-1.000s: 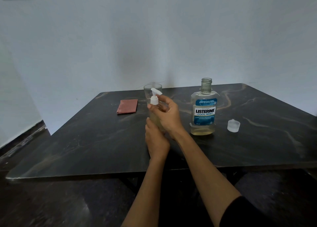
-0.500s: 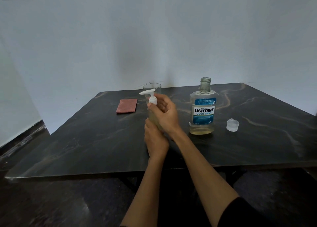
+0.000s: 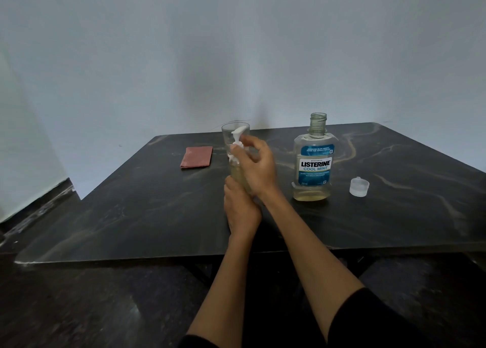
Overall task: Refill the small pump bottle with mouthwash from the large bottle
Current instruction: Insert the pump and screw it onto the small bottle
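Two hands were on the small pump bottle (image 3: pixel 238 174), which stood upright on the dark tabletop (image 3: pixel 131 216), a little left of centre. The left hand (image 3: pixel 240 208) was wrapped round its lower body from the near side, steadying it. The right hand (image 3: pixel 256 167) had its fingers curled about the white pump head (image 3: pixel 237 139) and collar, apparently screwing it on. Yellowish liquid showed in the bottle, so the pouring looked done.

That little bottle would be light and top-heavy, smooth plastic, possibly slick if any liquid dripped; a firm hold low on the body with the twist applied at the collar, not the thin nozzle, seemed the safest way. The large bottle (image 3: pixel 313 163) stood uncapped just to the right, with only a shallow layer left, so it would be light and easily knocked. Its cap (image 3: pixel 359 187) lay further right.

A drinking glass (image 3: pixel 231 132) stood close behind the pump, fragile and close to the knuckles. A folded reddish cloth (image 3: pixel 196 157) lay to the left. Room was widest towards the near edge, well apart from everything.
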